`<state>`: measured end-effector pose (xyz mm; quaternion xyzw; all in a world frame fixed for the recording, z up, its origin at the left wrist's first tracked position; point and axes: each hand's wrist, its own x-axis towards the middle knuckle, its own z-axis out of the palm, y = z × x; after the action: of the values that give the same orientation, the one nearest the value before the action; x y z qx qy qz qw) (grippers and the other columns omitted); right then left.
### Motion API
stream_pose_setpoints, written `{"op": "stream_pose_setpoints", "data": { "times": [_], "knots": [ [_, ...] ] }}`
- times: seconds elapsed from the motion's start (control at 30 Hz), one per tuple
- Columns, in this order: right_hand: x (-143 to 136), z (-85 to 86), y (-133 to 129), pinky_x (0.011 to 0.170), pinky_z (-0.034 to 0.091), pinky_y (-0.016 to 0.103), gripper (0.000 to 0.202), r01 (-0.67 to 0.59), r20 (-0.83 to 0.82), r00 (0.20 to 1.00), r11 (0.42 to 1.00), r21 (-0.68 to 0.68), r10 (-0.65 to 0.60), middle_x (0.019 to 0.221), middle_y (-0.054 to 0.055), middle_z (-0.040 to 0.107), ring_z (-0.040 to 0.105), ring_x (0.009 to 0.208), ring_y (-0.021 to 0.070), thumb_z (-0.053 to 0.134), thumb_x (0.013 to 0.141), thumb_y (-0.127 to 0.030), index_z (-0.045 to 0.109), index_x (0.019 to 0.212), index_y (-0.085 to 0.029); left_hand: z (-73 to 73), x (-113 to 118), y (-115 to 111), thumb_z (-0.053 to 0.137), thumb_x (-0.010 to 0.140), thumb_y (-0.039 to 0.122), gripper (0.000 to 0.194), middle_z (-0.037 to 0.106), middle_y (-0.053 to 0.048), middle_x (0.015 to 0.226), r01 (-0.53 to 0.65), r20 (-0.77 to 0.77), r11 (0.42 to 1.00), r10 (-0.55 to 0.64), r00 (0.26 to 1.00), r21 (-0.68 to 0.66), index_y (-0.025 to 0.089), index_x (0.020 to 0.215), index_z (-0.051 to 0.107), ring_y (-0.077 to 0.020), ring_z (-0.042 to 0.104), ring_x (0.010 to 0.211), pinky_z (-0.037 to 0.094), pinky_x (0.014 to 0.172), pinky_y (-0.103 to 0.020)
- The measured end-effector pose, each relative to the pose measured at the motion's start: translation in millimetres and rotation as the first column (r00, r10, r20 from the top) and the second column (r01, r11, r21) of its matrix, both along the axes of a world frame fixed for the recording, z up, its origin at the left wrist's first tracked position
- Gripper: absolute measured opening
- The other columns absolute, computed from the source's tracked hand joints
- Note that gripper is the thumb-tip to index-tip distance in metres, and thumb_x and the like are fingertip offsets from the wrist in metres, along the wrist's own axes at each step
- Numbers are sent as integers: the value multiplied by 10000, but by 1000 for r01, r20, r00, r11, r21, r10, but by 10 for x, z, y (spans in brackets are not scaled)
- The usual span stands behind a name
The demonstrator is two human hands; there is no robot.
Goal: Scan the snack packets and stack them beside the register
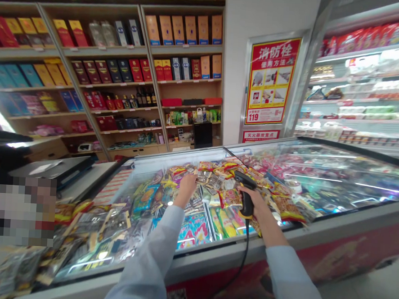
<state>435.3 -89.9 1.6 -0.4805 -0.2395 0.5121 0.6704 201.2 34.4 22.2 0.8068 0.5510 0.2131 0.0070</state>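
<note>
My right hand (254, 199) is wrapped round the grip of a black and yellow barcode scanner (246, 205). Its head tilts toward the packets in the middle, and a black cable hangs from its base over the freezer's front. My left hand (188, 186) is closed at the near edge of a small dark snack packet (203, 176) with a pale border; the fingertips are partly hidden. Around both hands lie red and yellow snack bags (231, 198) and more dark packets (215, 182) on the glass top of a chest freezer (193, 254).
Frozen goods in colourful wrappers (194, 230) show through the glass. At the left, dark packets (20, 265) are heaped beside a blurred person (16, 210) and a counter (96, 179). Behind stand shelves of boxes (133, 68), a red poster (273, 82) and a lit chiller (365, 92).
</note>
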Motion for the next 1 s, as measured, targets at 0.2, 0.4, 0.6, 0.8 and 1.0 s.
{"op": "stream_pose_setpoints", "data": {
  "times": [0.2, 0.4, 0.6, 0.8, 1.0],
  "knots": [
    [-43, 46, -21, 367, 416, 166, 121, -18, 43, 999, 999, 41, 16, 510, 5, 600, 518, 400, 80, 738, 612, -144, 622, 642, -124, 201, -161, -176, 479, 712, 36, 323, 679, -72, 946, 86, 215, 993, -102, 971, 83, 191, 851, 725, -192, 619, 936, 472, 874, -305],
    [-46, 156, -73, 365, 418, 167, 155, -80, 26, 997, 994, 79, 78, 522, -10, 595, 514, 407, 80, 750, 625, -172, 600, 654, -147, 336, -785, -174, 535, 639, 98, 165, 614, -68, 1031, 163, 817, 976, -212, 536, 146, 181, 703, 662, -220, 574, 1034, 452, 970, -435],
    [-351, 367, -88, 361, 423, 185, 174, -210, 79, 976, 973, 98, 203, 505, -6, 591, 511, 389, 90, 755, 630, -216, 592, 650, -157, 330, -1399, -302, 543, 640, 123, 81, 642, -30, 775, 382, 984, 917, 159, -78, -118, 184, 680, 510, -198, 626, 845, 511, 885, -483],
    [-938, 492, 45, 360, 417, 197, 193, -351, 181, 928, 925, 142, 324, 492, -1, 596, 499, 381, 94, 780, 570, -199, 605, 640, -157, 151, -1702, -480, 482, 773, 339, 191, 684, -90, 840, 473, 938, 870, 269, -219, -140, 195, 655, 524, -226, 639, 920, 541, 827, -443],
    [-1242, 375, 65, 382, 423, 189, 201, -438, 233, 882, 896, 79, 411, 524, 5, 623, 516, 408, 92, 782, 576, -231, 617, 666, -160, -48, -1644, -390, 571, 799, 314, 139, 637, -23, 642, 448, 896, 867, 358, -261, -216, 177, 786, 568, -141, 640, 647, 516, 576, -250]
  ]
}}
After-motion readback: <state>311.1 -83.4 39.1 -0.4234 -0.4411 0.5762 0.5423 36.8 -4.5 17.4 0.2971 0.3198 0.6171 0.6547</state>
